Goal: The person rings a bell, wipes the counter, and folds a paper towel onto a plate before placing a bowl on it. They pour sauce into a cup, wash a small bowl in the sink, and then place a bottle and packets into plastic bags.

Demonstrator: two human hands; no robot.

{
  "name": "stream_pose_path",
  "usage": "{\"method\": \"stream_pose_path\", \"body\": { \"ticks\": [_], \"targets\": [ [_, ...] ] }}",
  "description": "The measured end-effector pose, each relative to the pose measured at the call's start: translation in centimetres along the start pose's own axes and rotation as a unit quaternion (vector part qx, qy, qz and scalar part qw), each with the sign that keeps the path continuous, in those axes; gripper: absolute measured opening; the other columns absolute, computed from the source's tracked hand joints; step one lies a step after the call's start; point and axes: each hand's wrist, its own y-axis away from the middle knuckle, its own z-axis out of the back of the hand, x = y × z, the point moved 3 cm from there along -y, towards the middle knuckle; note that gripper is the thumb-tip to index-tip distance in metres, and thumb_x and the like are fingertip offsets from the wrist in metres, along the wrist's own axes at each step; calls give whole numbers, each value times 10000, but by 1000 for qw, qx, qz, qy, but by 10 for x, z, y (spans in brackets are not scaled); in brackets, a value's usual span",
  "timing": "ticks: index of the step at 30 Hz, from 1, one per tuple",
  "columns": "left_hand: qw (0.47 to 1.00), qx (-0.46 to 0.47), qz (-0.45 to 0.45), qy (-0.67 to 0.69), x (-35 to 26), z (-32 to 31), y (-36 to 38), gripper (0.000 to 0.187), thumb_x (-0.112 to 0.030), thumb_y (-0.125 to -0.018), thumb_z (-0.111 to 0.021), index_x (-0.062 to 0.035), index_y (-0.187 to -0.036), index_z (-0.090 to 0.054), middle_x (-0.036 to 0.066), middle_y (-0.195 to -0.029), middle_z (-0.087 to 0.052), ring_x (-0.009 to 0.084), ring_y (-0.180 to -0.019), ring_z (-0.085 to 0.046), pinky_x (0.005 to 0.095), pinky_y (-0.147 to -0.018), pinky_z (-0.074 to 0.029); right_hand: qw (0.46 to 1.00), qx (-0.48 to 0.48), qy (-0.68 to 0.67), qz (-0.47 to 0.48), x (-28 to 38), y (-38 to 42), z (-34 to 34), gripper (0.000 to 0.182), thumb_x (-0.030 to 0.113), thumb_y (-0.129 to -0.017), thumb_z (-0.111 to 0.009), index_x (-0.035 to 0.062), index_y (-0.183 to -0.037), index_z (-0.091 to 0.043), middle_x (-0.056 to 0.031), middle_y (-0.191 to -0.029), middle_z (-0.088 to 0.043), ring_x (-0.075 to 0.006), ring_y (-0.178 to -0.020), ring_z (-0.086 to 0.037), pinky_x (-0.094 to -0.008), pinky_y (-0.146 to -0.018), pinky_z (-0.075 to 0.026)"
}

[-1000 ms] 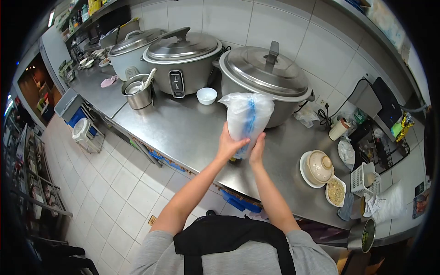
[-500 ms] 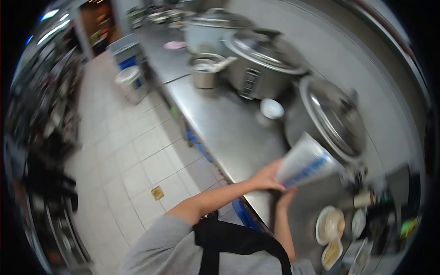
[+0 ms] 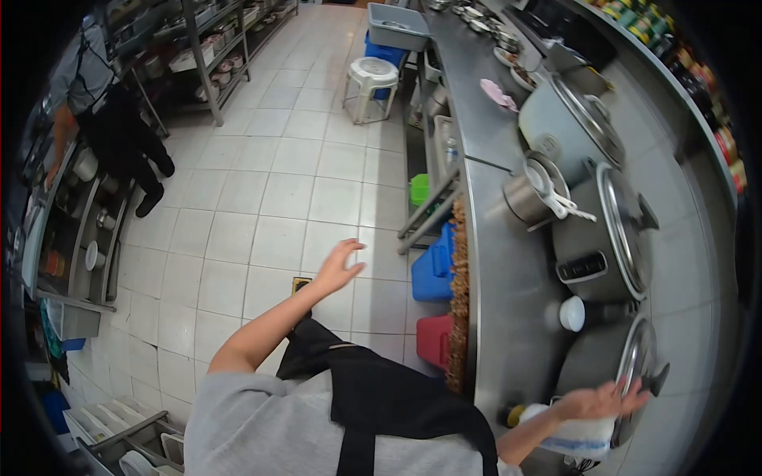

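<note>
My left hand (image 3: 340, 267) is held out over the tiled floor, fingers apart and slightly bent, with nothing in it. My right hand (image 3: 605, 401) reaches over the steel counter (image 3: 516, 317), open and palm partly up, close to the nearest large cooker (image 3: 586, 357) and its lid. Below that hand and wrist lies a white thing with blue markings (image 3: 583, 432), partly covered by the forearm. A small white cup (image 3: 571, 313) stands between two cookers. Farther along is a steel pot (image 3: 527, 198) with white-handled ladles in it.
A pale cooker (image 3: 548, 119) and a pink cloth (image 3: 498, 95) are farther along the counter. Blue bins (image 3: 433, 270) and a red bin (image 3: 433, 341) sit beneath it. A white stool (image 3: 371, 83) stands beyond. On the left, another person (image 3: 111, 111) stands by shelving.
The white, blue-printed thing was held in both hands; now both hands are off it. My left hand has swung left over the floor, and the view has turned left.
</note>
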Motion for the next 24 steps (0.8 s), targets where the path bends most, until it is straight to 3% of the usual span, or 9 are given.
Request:
{"method": "stream_pose_path", "body": {
  "ticks": [5, 6, 8, 10, 12, 14, 16, 22, 24],
  "targets": [
    [975, -79, 208, -2, 109, 121, 31, 382, -176, -751, -634, -24, -1088, -536, 150, -1080, -559, 281, -991, -550, 344, -837, -447, 915, 369, -74, -145, 50, 75, -204, 322, 108, -839, -490, 39, -1153, -500, -137, -1293, -391, -246, -1165, -408, -346, -895, -385],
    [971, -76, 226, -17, 133, 135, 42, 387, -190, -762, -630, -13, -1092, -532, 152, -1067, -570, 274, -964, -568, 338, -814, -460, 912, 375, -68, -149, 58, 93, -233, 322, 108, -839, -490, 39, -1153, -500, -137, -1293, -391, -246, -1165, -408, -346, -895, -385],
    [954, -13, 300, 14, 155, 160, 55, 397, -213, -779, -620, -3, -1103, -525, 157, -1066, -578, 281, -954, -576, 339, -810, -463, 704, 694, -122, -85, 76, 149, -297, 380, 185, -808, -564, 19, -1143, -492, -152, -1167, -514, -298, -1087, -485, -328, -899, -389],
    [942, 21, 334, 34, 162, 184, 50, 403, -215, -783, -617, 0, -1110, -520, 161, -1075, -575, 281, -956, -577, 343, -808, -465, 584, 807, -90, -26, 83, 204, -340, 439, 259, -800, -583, 19, -1155, -485, -160, -1157, -518, -322, -1051, -499, -326, -881, -403],
    [926, 58, 369, 57, 173, 199, 44, 408, -217, -786, -614, 2, -1116, -515, 164, -1085, -572, 282, -957, -578, 346, -807, -467, 568, 811, -128, -55, 78, 256, -380, 449, 285, -801, -576, 16, -1151, -493, -165, -1140, -532, -316, -1045, -510, -345, -864, -418],
    [934, 28, 356, -6, 186, 212, 27, 421, -214, -784, -615, -1, -1130, -507, 157, -1089, -572, 279, -958, -579, 349, -801, -469, 506, 831, -136, -188, 71, 285, -424, 413, 269, -799, -575, -4, -1104, -524, -177, -1075, -567, -314, -1016, -534, -359, -848, -431],
    [930, 25, 367, 0, 196, 216, 7, 427, -213, -783, -615, -2, -1137, -502, 154, -1098, -570, 285, -957, -578, 356, -796, -470, 513, 798, -160, -274, 30, 331, -464, 385, 262, -788, -581, -21, -1047, -554, -188, -1016, -593, -323, -980, -556, -373, -824, -443],
    [938, 98, 314, -113, 214, 214, -71, 445, -224, -765, -628, -4, -1132, -505, 176, -1088, -567, 306, -939, -576, 361, -793, -468, 616, 752, 106, -209, -117, 378, -592, 380, 250, -755, -603, -15, -1026, -576, -206, -981, -606, -319, -972, -570, -390, -827, -447],
    [937, 72, 331, -81, 223, 211, -94, 457, -246, -756, -634, -2, -1122, -511, 184, -1070, -570, 318, -941, -570, 369, -803, -461, 643, 723, 97, -234, -152, 388, -633, 372, 255, -761, -591, -10, -1022, -572, -210, -998, -598, -343, -969, -563, -407, -838, -441]
  ]
}}
